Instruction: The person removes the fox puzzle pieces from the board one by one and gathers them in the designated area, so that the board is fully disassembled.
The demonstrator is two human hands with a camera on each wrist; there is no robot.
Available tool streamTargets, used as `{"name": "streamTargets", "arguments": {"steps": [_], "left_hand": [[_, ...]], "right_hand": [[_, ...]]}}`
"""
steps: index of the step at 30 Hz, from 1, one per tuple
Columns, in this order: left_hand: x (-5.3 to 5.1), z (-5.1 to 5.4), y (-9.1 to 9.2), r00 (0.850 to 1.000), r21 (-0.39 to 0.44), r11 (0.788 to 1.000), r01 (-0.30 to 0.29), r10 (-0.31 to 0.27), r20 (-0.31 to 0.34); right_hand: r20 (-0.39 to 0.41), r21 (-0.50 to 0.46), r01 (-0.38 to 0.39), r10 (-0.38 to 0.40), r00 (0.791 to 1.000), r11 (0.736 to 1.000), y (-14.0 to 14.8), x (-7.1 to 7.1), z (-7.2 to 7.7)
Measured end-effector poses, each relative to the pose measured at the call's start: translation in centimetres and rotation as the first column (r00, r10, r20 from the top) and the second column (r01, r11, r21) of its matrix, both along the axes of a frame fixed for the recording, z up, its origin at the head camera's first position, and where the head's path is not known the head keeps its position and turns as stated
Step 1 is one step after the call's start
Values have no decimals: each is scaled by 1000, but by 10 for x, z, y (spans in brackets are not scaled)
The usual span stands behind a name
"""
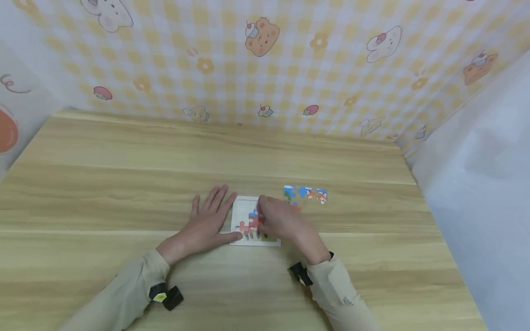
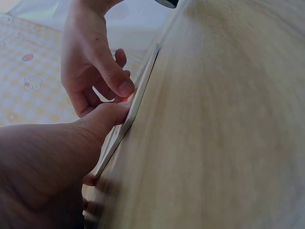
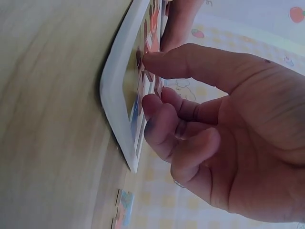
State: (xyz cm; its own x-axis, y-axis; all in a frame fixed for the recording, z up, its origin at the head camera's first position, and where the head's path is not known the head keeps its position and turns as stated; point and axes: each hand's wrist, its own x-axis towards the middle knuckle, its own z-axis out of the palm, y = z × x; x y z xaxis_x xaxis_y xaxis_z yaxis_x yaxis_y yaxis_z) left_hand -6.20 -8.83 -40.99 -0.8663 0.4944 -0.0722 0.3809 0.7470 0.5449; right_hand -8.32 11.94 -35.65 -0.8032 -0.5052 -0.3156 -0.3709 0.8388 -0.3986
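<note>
A white-rimmed puzzle tray [image 1: 254, 244] lies on the wooden table, with joined orange, red and blue pieces [image 1: 248, 226] in its lower part. The left hand [image 1: 199, 231] lies spread at the tray's left side, its thumb on the lower left rim; the left wrist view shows that thumb [image 2: 112, 117] on the tray edge [image 2: 139, 100]. Over the tray's right part, the right hand [image 1: 283, 220] pinches a small piece between thumb and fingers, mostly hidden by them. In the right wrist view its thumb [image 3: 167, 64] is low over the pieces, the other fingers curled.
Several loose puzzle pieces [image 1: 318, 196], some with a fox face, lie right of the tray near its top corner, partly behind the right hand. A yellow checked cloth [image 1: 223, 87] hangs behind the table, with white sheeting [image 1: 488, 165] on the right.
</note>
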Motion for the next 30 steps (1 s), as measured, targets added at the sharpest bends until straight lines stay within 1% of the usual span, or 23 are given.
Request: {"name": "streamTargets", "arguments": {"steps": [6, 10, 16, 20, 24, 26, 30], "left_hand": [[0, 0, 1, 1000, -1, 1000, -1, 1, 4], [-1, 0, 2, 1000, -5, 1000, 1, -1, 5], [0, -1, 1, 1000, -8, 1000, -6, 6, 17], [0, 0, 1, 1000, -16, 1000, -14, 14, 1], [0, 0, 3, 1000, -22, 1000, -4, 4, -14], [1, 0, 4, 1000, -23, 1000, 0, 0, -15], [3, 1, 4, 1000, -15, 1000, -12, 12, -14]], "right_hand": [[-20, 24, 21, -21, 1000, 999, -2, 2, 0], [-29, 28, 20, -20, 999, 999, -2, 3, 2], [-13, 33, 19, -19, 1000, 999, -4, 3, 0], [-17, 26, 18, -17, 1000, 1000, -5, 1, 0], [-35, 37, 21, -19, 999, 999, -2, 1, 0], [-42, 44, 25, -23, 999, 999, 0, 1, -1], [-49, 35, 25, -23, 999, 999, 2, 1, 0]]}}
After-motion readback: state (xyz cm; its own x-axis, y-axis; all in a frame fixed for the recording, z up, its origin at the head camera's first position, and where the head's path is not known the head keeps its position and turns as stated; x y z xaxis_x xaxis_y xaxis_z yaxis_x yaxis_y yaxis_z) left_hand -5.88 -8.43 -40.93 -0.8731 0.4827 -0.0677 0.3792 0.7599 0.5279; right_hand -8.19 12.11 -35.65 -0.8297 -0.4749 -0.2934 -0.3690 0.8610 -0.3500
